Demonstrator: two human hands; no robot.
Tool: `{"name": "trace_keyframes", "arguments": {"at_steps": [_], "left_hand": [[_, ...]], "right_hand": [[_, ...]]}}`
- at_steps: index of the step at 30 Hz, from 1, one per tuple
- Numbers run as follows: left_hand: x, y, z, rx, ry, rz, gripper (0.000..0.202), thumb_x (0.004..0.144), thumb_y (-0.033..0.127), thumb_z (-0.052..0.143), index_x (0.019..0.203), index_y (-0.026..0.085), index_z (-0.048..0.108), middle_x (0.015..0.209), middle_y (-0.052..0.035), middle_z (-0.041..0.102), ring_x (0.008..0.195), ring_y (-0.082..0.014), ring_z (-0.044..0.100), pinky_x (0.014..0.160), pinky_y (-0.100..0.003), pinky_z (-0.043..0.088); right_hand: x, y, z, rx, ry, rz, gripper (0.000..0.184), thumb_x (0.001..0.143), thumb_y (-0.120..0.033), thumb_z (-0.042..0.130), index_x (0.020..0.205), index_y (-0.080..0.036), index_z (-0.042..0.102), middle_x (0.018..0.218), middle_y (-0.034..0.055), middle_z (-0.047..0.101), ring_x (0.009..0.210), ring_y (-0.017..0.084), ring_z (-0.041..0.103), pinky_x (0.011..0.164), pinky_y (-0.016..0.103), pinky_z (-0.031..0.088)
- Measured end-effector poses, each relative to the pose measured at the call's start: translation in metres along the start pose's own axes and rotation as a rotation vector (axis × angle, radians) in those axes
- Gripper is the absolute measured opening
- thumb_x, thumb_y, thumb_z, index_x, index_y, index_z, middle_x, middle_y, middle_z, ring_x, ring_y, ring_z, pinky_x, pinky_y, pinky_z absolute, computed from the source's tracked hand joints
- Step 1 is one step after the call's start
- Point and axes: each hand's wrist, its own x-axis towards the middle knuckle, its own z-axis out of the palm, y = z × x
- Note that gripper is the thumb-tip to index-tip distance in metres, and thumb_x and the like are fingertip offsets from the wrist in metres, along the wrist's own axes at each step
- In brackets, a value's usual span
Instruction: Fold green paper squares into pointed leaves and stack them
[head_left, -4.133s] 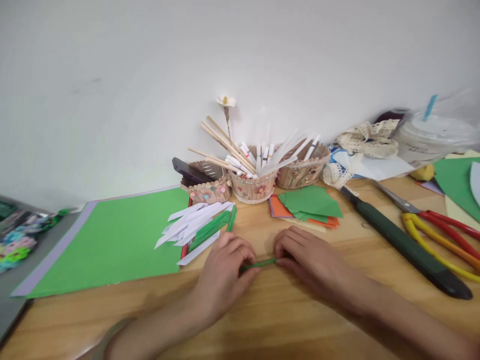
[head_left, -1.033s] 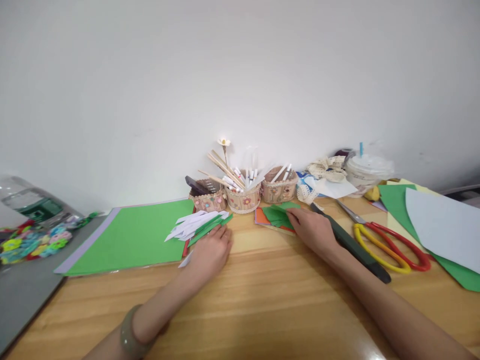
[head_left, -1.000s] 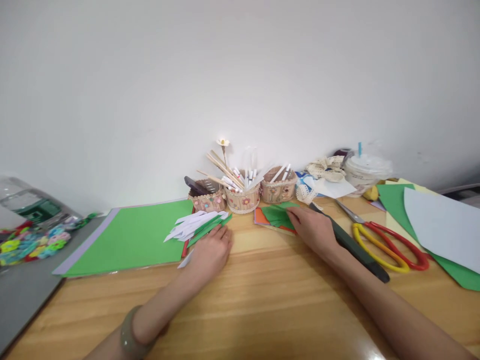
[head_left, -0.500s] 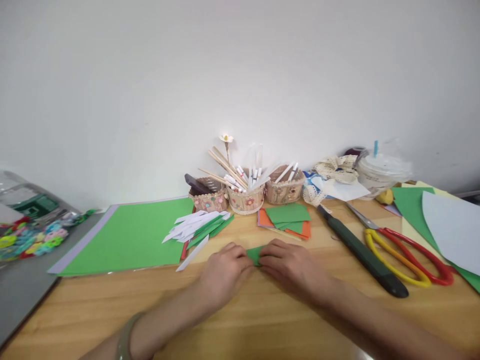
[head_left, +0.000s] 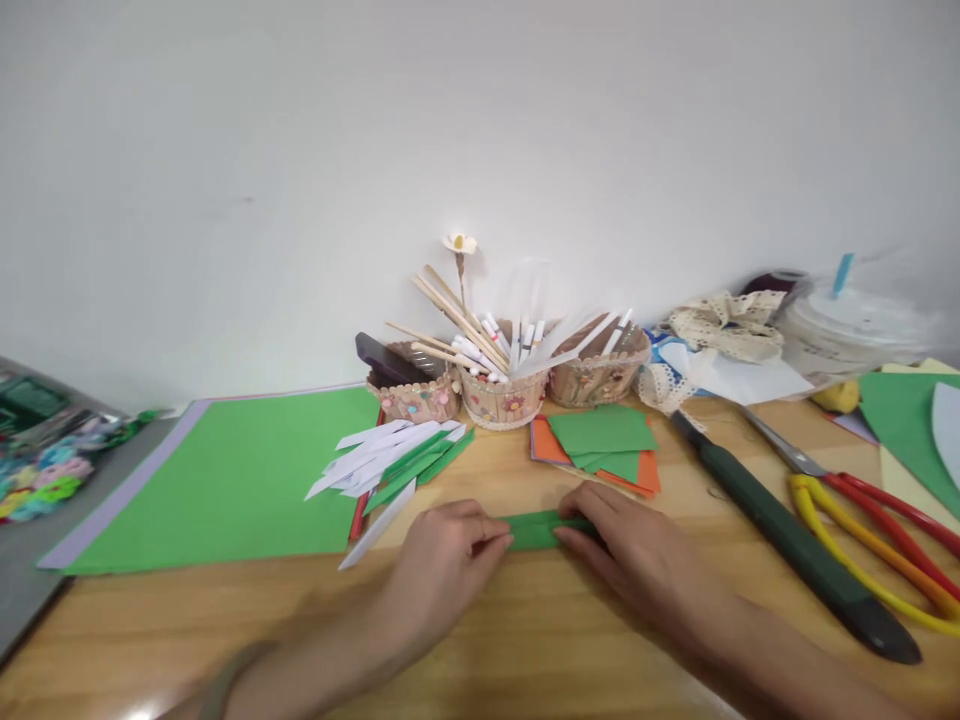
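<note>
folded green paper (head_left: 541, 529): narrow strip, lies flat on the tabletop (head_left: 525, 645), long side running left-right, front centre, between both hands
left hand (head_left: 444, 562): at the strip's left end; grip pinched, thumb and fingertips closed on that end, knuckles up
right hand (head_left: 636, 548): at the strip's right end; grip closed over it, fingers on top, thumb at the near edge, palm low on the wood
left wrist: bracelet, blurred, at the bottom edge
paper squares (head_left: 600, 440): green on orange, loose stack just behind the strip, not touching it
cut strips (head_left: 390, 462): white and green pointed slips, fanned pile, behind and left of the left hand
red pen (head_left: 360, 512): partly under the cut strips, only the lower part shows
large green sheet (head_left: 232, 482): flat, far left of the strips, lilac sheet edge showing under it
three baskets (head_left: 501, 396): in a row at the wall, holding wooden sticks, markers, white slips; paper flower (head_left: 460, 243) on a stem above the middle one
utility knife (head_left: 787, 535): dark green, diagonal, right of the right hand, apart from it
scissors (head_left: 877, 520): yellow and red handles, right of the knife
lace ribbon (head_left: 721, 320): bunched by the wall, back right
plastic cup (head_left: 847, 332): lidded, blue straw, far back right, blurred
bag of coloured bits (head_left: 37, 470): far left edge, too blurred to tell the contents
</note>
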Motion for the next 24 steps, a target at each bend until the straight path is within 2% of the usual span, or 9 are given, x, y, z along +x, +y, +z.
{"name": "trace_keyframes", "arguments": {"at_steps": [5, 13, 17, 21, 24], "left_hand": [[0.008, -0.008, 0.003, -0.095, -0.003, -0.107, 0.011, 0.082, 0.017, 0.059, 0.078, 0.018, 0.069, 0.071, 0.0004, 0.065, 0.062, -0.013, 0.056, 0.058, -0.021, 0.038], [0.014, -0.01, 0.003, -0.053, -0.041, -0.22, 0.014, 0.082, 0.02, 0.055, 0.069, 0.017, 0.059, 0.064, 0.0011, 0.061, 0.057, -0.0124, 0.053, 0.054, -0.02, 0.034], [0.013, -0.009, 0.003, -0.026, -0.082, -0.233, 0.016, 0.082, 0.021, 0.051, 0.069, 0.017, 0.059, 0.061, 0.0011, 0.059, 0.056, -0.0123, 0.052, 0.053, -0.02, 0.033], [0.004, -0.003, 0.005, 0.003, -0.165, -0.254, 0.019, 0.084, 0.024, 0.048, 0.072, 0.018, 0.061, 0.057, 0.0024, 0.057, 0.051, -0.0116, 0.049, 0.051, -0.02, 0.031], [-0.002, -0.002, 0.007, 0.043, -0.223, -0.287, 0.02, 0.085, 0.024, 0.047, 0.075, 0.019, 0.063, 0.056, 0.0032, 0.057, 0.049, -0.0109, 0.048, 0.05, -0.02, 0.029]], "right_hand": [[0.001, 0.001, 0.006, -0.007, 0.004, 0.018, 0.004, 0.09, -0.021, 0.045, 0.09, -0.019, 0.048, 0.08, 0.0035, 0.06, 0.071, 0.018, 0.06, 0.061, 0.03, 0.048], [0.004, 0.002, 0.012, -0.133, 0.088, -0.013, 0.019, 0.095, -0.03, 0.035, 0.084, -0.021, 0.047, 0.074, 0.0031, 0.059, 0.064, 0.019, 0.061, 0.051, 0.029, 0.048], [0.004, 0.002, 0.006, -0.062, 0.147, 0.028, 0.013, 0.092, -0.026, 0.039, 0.085, -0.021, 0.049, 0.074, 0.0027, 0.06, 0.063, 0.016, 0.061, 0.055, 0.027, 0.049], [-0.002, 0.0, 0.003, 0.043, 0.13, 0.114, 0.002, 0.088, -0.023, 0.048, 0.086, -0.022, 0.048, 0.07, -0.0006, 0.059, 0.059, 0.014, 0.059, 0.051, 0.023, 0.047], [-0.005, -0.003, 0.004, 0.124, 0.125, 0.133, 0.004, 0.088, -0.02, 0.048, 0.085, -0.023, 0.048, 0.072, -0.0016, 0.06, 0.061, 0.012, 0.059, 0.054, 0.021, 0.048]]}}
